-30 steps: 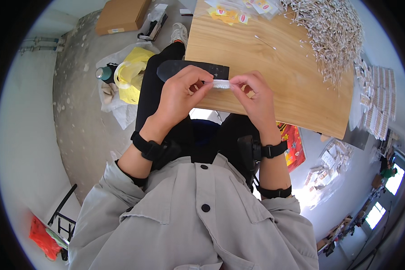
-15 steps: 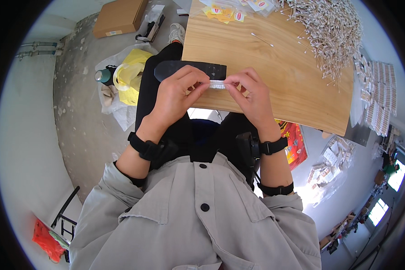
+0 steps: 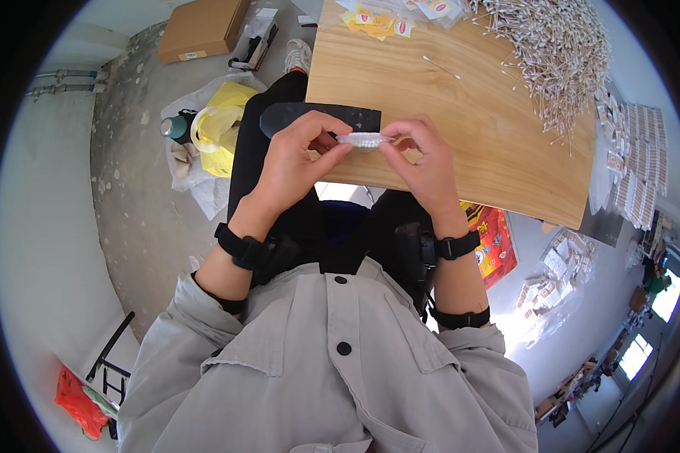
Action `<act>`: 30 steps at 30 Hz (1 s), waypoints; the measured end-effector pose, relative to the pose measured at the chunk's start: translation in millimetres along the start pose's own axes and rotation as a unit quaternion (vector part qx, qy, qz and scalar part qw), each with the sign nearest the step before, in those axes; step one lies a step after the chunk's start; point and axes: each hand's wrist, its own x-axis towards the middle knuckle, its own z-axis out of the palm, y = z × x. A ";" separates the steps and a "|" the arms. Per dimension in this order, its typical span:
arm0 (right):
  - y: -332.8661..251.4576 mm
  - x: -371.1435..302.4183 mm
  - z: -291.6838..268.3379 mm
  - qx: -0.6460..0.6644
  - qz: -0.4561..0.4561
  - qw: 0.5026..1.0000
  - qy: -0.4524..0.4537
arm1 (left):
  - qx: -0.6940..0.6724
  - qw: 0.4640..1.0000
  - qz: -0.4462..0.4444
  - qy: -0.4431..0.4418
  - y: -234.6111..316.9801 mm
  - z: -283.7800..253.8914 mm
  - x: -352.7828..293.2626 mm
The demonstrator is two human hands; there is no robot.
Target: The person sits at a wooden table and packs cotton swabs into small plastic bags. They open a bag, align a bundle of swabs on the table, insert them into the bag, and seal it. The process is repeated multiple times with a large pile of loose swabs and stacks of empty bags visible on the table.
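Observation:
A small clear plastic packet of cotton swabs (image 3: 366,141) is held level over the near edge of the wooden table, a row of white tips showing through it. Thumb and forefinger of my left hand (image 3: 301,157) are closed on its left end. At the other end, my right hand (image 3: 425,162) pinches the packet between thumb and forefinger. Just beyond my left hand, a dark flat board (image 3: 321,117) lies partly on the table and sticks out past its left edge.
A large heap of loose cotton swabs (image 3: 555,57) covers the table's far right, with one stray swab (image 3: 441,67) left of it. Yellow printed labels (image 3: 370,24) lie at the far edge. Stacked swab packs (image 3: 641,155) stand to the right. A yellow bag (image 3: 221,124) sits on the floor, left.
Both hands' fingertips have parted slightly at the packet's ends, so more of its clear plastic shows. The hands have otherwise barely moved.

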 end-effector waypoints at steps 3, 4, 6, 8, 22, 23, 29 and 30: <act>0.4 -0.8 -3.5 0.004 0.012 1.000 -0.008 | -0.021 1.000 -0.008 -0.006 -3.3 -2.2 -1.6; 0.3 -0.8 -3.9 0.008 0.015 1.000 -0.009 | -0.025 1.000 -0.013 -0.011 -4.7 -2.7 -2.1; 0.6 -0.3 -4.3 0.014 0.018 1.000 -0.012 | -0.031 0.999 -0.015 -0.015 -5.0 -2.8 -1.8; 1.3 0.0 -4.5 0.019 0.017 1.000 -0.013 | -0.035 0.999 -0.010 -0.015 -4.3 -2.6 -1.3; 2.8 0.2 2.4 0.017 0.000 1.000 -0.010 | 0.039 0.998 0.056 0.017 -5.3 -1.0 0.1; 2.3 0.2 3.6 0.012 -0.004 1.000 -0.008 | 0.046 0.996 0.068 0.020 -5.4 0.1 0.6; 4.5 0.4 10.4 0.006 -0.015 1.000 -0.015 | 0.030 0.999 0.040 0.007 2.3 7.8 1.2; 4.6 0.6 10.7 0.005 -0.015 1.000 -0.015 | 0.037 0.998 0.054 0.011 0.4 8.6 1.7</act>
